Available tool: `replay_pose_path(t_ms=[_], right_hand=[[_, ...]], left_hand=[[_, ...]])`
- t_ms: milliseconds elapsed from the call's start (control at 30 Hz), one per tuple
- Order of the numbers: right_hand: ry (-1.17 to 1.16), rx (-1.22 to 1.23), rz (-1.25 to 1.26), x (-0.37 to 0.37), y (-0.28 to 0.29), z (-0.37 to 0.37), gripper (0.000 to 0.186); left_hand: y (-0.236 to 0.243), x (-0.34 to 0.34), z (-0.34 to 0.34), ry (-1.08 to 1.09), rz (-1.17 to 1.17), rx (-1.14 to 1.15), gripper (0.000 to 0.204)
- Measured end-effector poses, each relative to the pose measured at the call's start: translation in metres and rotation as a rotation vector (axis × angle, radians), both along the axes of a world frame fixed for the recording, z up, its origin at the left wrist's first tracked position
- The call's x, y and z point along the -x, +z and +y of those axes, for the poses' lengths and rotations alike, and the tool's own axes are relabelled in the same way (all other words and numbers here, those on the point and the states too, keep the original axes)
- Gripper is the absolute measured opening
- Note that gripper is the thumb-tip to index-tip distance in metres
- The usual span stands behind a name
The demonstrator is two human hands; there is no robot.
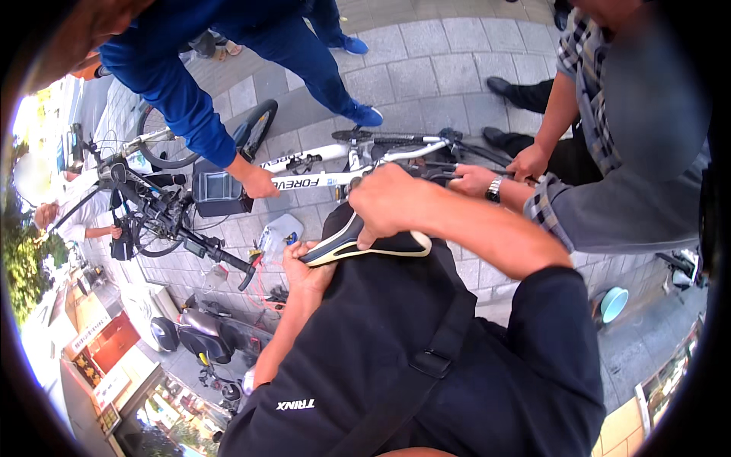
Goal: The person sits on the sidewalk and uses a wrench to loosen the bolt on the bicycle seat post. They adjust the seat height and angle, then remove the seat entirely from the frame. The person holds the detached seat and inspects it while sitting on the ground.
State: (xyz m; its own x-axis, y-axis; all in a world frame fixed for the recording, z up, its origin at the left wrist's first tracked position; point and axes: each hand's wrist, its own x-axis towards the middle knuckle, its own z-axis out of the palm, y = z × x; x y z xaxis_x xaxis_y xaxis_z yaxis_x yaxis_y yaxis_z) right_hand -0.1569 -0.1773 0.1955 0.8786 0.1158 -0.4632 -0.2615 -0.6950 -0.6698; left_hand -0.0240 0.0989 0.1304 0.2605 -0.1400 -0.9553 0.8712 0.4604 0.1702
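Observation:
A black bicycle saddle point(410, 244) with a cream edge lies against the front of my body. My left hand point(306, 273) is closed round its narrow end. At the saddle's far side, my right hand point(384, 202) grips it with the thumb pressed on top; some of its fingers are hidden. Just beyond is the white bicycle frame point(308, 181). On the left, a person in blue has a hand point(260, 181) on its tube. To the right, another person in a checked shirt holds both hands point(476, 181) near the rear of the bicycle.
A dark bag with a clear window point(217, 190) sits on the frame, beside the handlebar point(217, 251). A plastic bag point(283, 231) lies on the paving. A motor scooter point(205, 335) stands at lower left, and a pale blue basin point(614, 305) is at right.

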Motion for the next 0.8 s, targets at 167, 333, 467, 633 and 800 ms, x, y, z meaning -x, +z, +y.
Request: replay_pose_path(t_ms=[167, 333, 467, 633, 800], right_hand=[[-0.338, -0.022, 0.011, 0.030, 0.002, 0.020, 0.075], [-0.934, -0.415, 0.017, 0.064, -0.009, 0.028, 0.076], [-1.299, -0.775, -0.034, 0.081, -0.030, 0.080, 0.067], [-1.467, -0.698, -0.035, 0.078, -0.033, 0.092, 0.053], [-1.368, -0.794, 0.002, 0.079, -0.039, 0.078, 0.049]], left_hand=[[0.013, -0.024, -0.032, -0.121, -0.033, -0.109, 0.035], [0.010, -0.023, -0.017, -0.133, 0.058, 0.062, 0.040], [0.009, -0.031, -0.012, -0.203, 0.146, 0.210, 0.042], [0.003, -0.029, -0.009, -0.209, 0.221, 0.327, 0.043], [-0.018, -0.041, 0.004, -0.220, 0.131, 0.690, 0.046]])
